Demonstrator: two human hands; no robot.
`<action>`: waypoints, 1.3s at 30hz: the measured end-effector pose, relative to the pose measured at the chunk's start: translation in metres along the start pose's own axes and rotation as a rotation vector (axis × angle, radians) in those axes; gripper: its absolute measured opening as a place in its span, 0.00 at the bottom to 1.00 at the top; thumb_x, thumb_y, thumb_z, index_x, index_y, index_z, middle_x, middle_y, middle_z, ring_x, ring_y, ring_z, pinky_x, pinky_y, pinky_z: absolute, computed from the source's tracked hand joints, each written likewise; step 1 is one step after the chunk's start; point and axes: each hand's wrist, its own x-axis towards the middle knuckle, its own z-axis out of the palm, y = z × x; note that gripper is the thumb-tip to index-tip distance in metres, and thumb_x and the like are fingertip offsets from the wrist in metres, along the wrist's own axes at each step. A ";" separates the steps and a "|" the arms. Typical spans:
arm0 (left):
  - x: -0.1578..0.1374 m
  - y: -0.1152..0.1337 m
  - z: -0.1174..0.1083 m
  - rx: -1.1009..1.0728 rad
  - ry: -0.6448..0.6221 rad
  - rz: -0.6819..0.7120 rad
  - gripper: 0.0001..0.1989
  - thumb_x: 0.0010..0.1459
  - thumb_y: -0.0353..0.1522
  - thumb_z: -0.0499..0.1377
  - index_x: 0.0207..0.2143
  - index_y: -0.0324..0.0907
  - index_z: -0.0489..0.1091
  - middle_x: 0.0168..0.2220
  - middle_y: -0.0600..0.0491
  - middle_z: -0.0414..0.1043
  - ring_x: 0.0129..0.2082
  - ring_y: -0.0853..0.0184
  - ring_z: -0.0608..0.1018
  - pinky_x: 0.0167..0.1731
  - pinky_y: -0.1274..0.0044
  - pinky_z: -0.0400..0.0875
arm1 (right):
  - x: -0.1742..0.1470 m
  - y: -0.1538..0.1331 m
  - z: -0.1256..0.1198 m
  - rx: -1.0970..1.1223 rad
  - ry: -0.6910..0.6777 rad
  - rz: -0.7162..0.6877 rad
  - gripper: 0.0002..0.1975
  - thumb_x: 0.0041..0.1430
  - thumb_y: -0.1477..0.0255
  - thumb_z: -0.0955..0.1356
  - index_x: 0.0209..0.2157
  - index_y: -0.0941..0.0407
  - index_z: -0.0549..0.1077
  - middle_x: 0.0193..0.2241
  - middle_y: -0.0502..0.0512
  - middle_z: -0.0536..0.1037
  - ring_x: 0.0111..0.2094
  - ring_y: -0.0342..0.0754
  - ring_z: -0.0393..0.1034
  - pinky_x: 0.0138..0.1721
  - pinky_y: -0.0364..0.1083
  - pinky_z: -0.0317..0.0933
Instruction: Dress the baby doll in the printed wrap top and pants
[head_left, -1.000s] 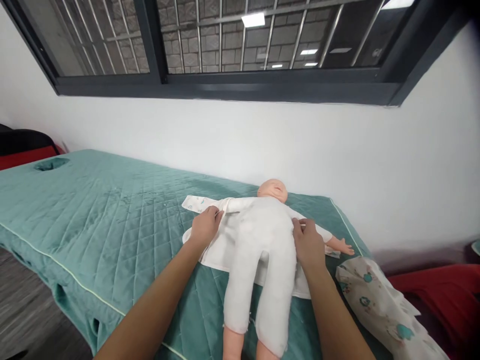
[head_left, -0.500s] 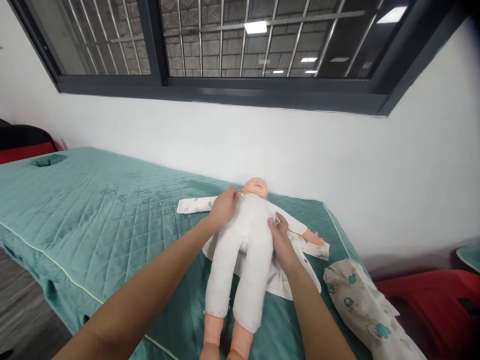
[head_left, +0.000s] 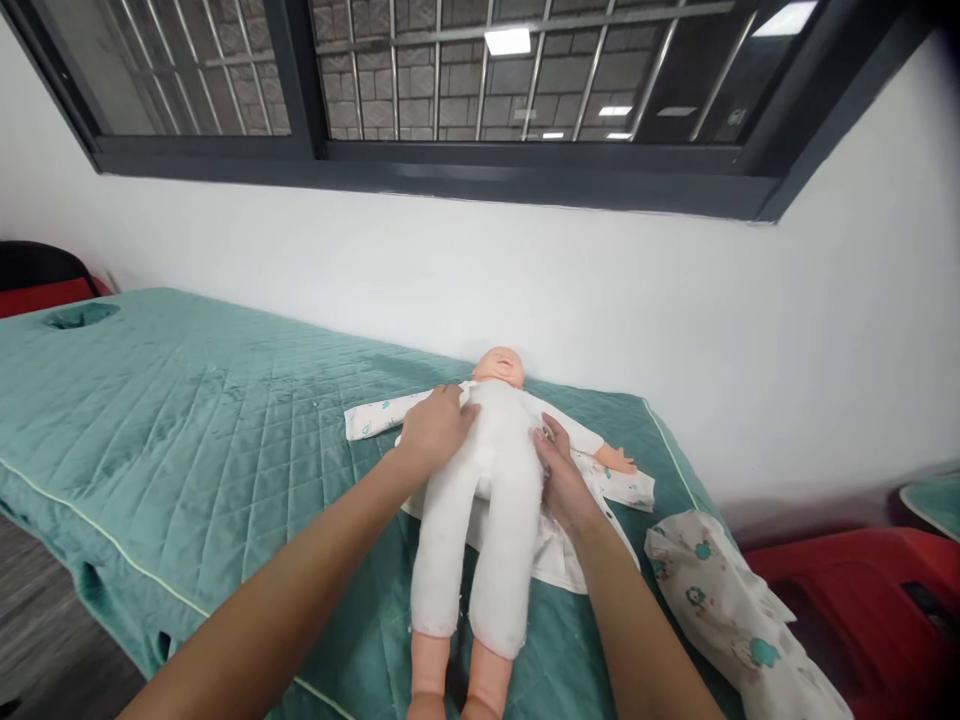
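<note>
A baby doll (head_left: 501, 500) with a white cloth body lies on its back, its head against the wall side. Spread beneath it is a white printed baby shirt (head_left: 559, 560), one sleeve out to each side. My left hand (head_left: 437, 430) is closed around the doll's upper side near the shoulder; the doll's arm there is hidden. My right hand (head_left: 561, 470) holds the other side of the torso at waist height, thumb in front and fingers partly behind. The doll's arm on the right lies stretched outward over the shirt's sleeve.
A green quilted cover (head_left: 225, 420) drapes the bed, which has a face hole at the far left. Folded printed cloth (head_left: 739, 610) lies at the right edge. Beyond it stands a red plastic chair (head_left: 862, 600). A white wall (head_left: 420, 260) and barred window border the back.
My left hand has moved slightly down from the doll's neck and shoulder. The doll's upper body has shifted a little to the left. My right hand stays at its side.
</note>
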 end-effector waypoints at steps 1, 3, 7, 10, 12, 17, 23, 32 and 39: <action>0.004 -0.005 -0.001 -0.059 -0.022 -0.026 0.23 0.65 0.44 0.49 0.54 0.40 0.68 0.52 0.42 0.73 0.50 0.55 0.76 0.48 0.69 0.68 | -0.001 -0.002 0.002 0.022 -0.002 0.024 0.36 0.51 0.52 0.72 0.59 0.43 0.60 0.61 0.52 0.64 0.63 0.54 0.60 0.63 0.54 0.57; 0.016 -0.014 -0.004 -0.166 -0.050 -0.057 0.26 0.63 0.45 0.51 0.57 0.39 0.66 0.53 0.43 0.74 0.51 0.56 0.75 0.49 0.72 0.67 | -0.002 -0.006 0.003 0.053 -0.007 0.046 0.37 0.48 0.55 0.75 0.58 0.43 0.60 0.60 0.52 0.64 0.62 0.53 0.60 0.63 0.54 0.57; 0.043 -0.019 -0.004 -0.216 -0.118 -0.009 0.25 0.61 0.45 0.54 0.53 0.38 0.71 0.50 0.44 0.76 0.47 0.59 0.77 0.44 0.75 0.68 | 0.001 -0.007 0.002 0.060 -0.025 0.039 0.36 0.46 0.59 0.76 0.56 0.44 0.62 0.56 0.52 0.68 0.60 0.54 0.62 0.60 0.54 0.61; 0.063 -0.014 0.000 -0.160 -0.160 0.016 0.18 0.60 0.41 0.54 0.38 0.37 0.77 0.42 0.42 0.79 0.41 0.58 0.79 0.40 0.74 0.69 | 0.002 -0.008 0.000 0.047 -0.013 0.055 0.34 0.45 0.60 0.76 0.55 0.43 0.64 0.56 0.52 0.68 0.59 0.55 0.63 0.56 0.54 0.64; 0.075 -0.011 0.003 -0.140 -0.145 0.005 0.15 0.59 0.37 0.54 0.31 0.36 0.76 0.37 0.40 0.79 0.39 0.57 0.78 0.38 0.73 0.68 | 0.001 -0.009 0.000 0.047 -0.010 0.066 0.33 0.45 0.60 0.75 0.54 0.43 0.65 0.56 0.51 0.67 0.58 0.55 0.64 0.53 0.52 0.66; 0.088 -0.007 0.003 -0.155 -0.088 0.020 0.14 0.59 0.33 0.52 0.35 0.36 0.77 0.35 0.43 0.79 0.39 0.61 0.78 0.38 0.76 0.67 | -0.004 -0.013 0.002 0.093 -0.105 0.119 0.33 0.48 0.60 0.74 0.55 0.43 0.63 0.57 0.51 0.69 0.51 0.54 0.69 0.44 0.50 0.68; 0.066 0.002 -0.002 -0.161 -0.083 0.121 0.18 0.64 0.35 0.48 0.37 0.37 0.77 0.40 0.44 0.79 0.39 0.62 0.77 0.40 0.76 0.67 | -0.006 -0.013 0.004 0.119 -0.158 0.146 0.36 0.47 0.61 0.75 0.57 0.41 0.61 0.54 0.50 0.71 0.49 0.53 0.71 0.43 0.49 0.68; -0.020 0.047 -0.027 0.067 -0.192 0.390 0.15 0.65 0.35 0.49 0.37 0.41 0.76 0.36 0.47 0.77 0.35 0.60 0.77 0.37 0.71 0.68 | -0.006 -0.011 0.007 0.083 -0.151 0.124 0.36 0.49 0.61 0.74 0.58 0.40 0.60 0.54 0.49 0.71 0.50 0.52 0.71 0.44 0.49 0.69; -0.101 0.005 -0.018 -0.012 0.187 0.334 0.17 0.64 0.35 0.54 0.54 0.48 0.66 0.51 0.47 0.69 0.51 0.57 0.72 0.50 0.64 0.69 | -0.006 -0.012 0.007 0.044 -0.132 0.124 0.36 0.49 0.60 0.74 0.59 0.41 0.59 0.53 0.50 0.72 0.51 0.53 0.71 0.42 0.49 0.70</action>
